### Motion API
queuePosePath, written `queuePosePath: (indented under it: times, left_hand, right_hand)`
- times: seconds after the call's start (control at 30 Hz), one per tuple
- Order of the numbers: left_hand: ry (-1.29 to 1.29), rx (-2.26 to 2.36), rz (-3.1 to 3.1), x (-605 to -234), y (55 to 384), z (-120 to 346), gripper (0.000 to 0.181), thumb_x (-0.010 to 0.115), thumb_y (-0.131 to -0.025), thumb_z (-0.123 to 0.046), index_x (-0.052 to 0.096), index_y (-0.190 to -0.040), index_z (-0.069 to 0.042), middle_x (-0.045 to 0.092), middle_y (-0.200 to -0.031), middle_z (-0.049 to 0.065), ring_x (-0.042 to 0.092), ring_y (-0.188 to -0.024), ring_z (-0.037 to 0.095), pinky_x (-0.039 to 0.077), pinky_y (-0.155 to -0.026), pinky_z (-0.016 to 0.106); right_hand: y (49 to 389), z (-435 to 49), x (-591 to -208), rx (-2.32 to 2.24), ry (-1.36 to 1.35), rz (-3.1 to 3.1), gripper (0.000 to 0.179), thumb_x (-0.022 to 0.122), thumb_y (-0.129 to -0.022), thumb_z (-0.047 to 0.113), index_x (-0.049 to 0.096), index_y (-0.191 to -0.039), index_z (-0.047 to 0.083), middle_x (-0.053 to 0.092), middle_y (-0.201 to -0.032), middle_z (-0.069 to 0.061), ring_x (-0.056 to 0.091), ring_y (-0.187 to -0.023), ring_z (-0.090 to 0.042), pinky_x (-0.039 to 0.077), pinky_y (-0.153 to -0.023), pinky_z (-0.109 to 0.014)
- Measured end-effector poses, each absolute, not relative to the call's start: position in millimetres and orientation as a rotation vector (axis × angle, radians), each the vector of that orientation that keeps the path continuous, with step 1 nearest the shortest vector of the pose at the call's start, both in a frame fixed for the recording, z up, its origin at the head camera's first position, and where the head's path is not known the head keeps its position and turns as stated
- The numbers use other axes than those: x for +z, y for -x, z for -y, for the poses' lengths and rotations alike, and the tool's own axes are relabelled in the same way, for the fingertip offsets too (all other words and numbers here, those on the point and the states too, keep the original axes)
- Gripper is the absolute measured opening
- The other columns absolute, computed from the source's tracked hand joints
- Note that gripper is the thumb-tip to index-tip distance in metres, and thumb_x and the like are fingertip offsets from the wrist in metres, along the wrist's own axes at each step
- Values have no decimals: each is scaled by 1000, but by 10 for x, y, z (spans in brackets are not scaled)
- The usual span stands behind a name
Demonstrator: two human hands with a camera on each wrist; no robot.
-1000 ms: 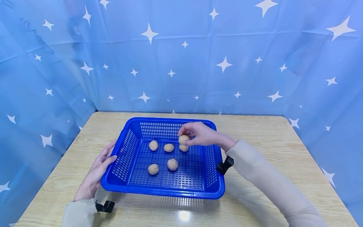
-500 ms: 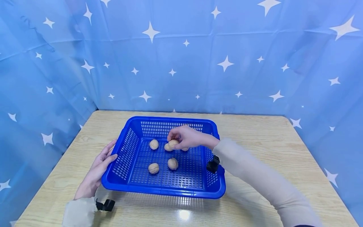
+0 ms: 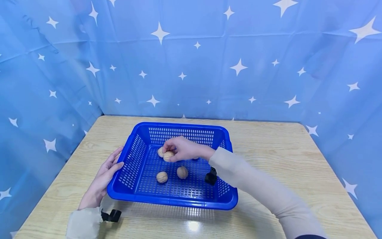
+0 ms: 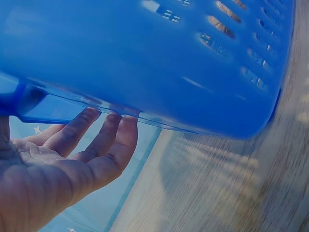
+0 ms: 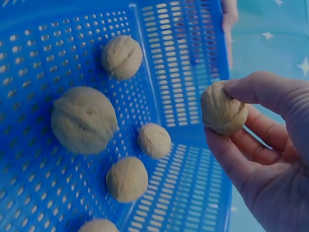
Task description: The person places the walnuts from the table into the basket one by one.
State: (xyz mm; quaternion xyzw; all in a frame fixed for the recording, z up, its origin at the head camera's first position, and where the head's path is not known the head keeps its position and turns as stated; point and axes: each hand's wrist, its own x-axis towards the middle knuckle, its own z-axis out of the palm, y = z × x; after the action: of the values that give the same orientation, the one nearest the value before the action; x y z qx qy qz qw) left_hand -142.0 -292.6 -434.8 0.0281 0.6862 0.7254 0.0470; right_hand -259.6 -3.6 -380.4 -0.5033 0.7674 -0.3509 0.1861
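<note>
A blue plastic basket with slotted walls stands on the table. My left hand grips its left rim, thumb on top; in the left wrist view the fingertips touch the outside. Above the basket floor, my right hand pinches a walnut between thumb and fingers. The right wrist view shows this held walnut clear of the others. Several walnuts lie loose on the basket floor, among them a near left walnut, a middle walnut and a far left walnut, partly hidden behind the held one.
The wooden table extends on both sides of the basket. A blue curtain with white stars hangs behind and beside it. Black wrist cameras are strapped at both sleeves.
My right hand has moved left across the basket with the walnut, from above the far right walnut to beside the far left one. The left hand and basket stay put.
</note>
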Motion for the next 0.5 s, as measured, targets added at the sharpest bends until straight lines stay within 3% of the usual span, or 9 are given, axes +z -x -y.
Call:
queuePosePath:
  times: [0.5]
  left_hand:
    - [-77,2212,-2075,-4344,1427,2923,61,42,-101,-17,8,-151,-12,47,-127,-18,56,-107,7,51,-82,31]
  right_hand:
    - [2594,540,-3981,-868,1539,-2216,17,68,-80,-3,61,-95,-3,65,-93,-11,60,-87,-18,44,-75,-16]
